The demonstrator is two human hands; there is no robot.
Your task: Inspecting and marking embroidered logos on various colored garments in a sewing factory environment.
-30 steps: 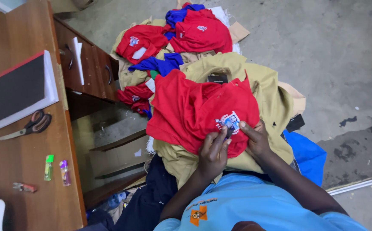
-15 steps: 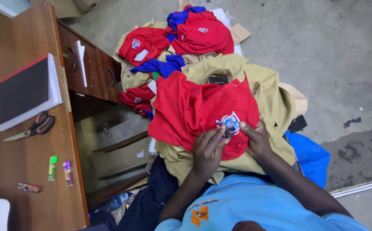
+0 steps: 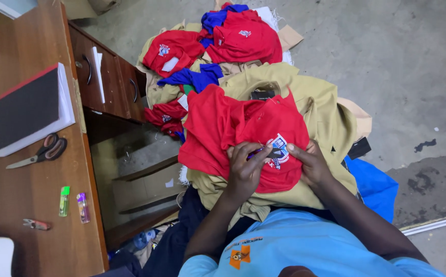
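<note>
At 6 o'clock, nearest the camera, sits the person's light blue shirt [image 3: 305, 246] with an orange mark on its chest. Both forearms reach up from it toward the centre.

The left hand [image 3: 246, 166] lies on a red shirt [image 3: 233, 128], fingers curled and pinching the cloth just beside a sewn badge [image 3: 277, 151]; something small and dark shows between its fingertips, too small to tell. The right hand [image 3: 310, 164] presses flat on the same shirt at 3 o'clock of the badge, thumb at the badge's edge, holding the fabric down. The red shirt is spread over a khaki garment [image 3: 315, 102] on the person's lap.

At 4 o'clock of the hands, blue cloth [image 3: 371, 184] lies on the concrete floor [image 3: 397, 61].

At 9 o'clock stands a wooden desk [image 3: 28, 200] with two lighters [image 3: 74, 202], a small red tool [image 3: 36, 224], scissors [image 3: 41, 152] and a black-covered book [image 3: 25, 110]. Its drawers [image 3: 107, 82] face the pile.

At 12 o'clock, farther off, lie more red shirts [image 3: 243, 41], blue cloth between them, and khaki pieces.
</note>
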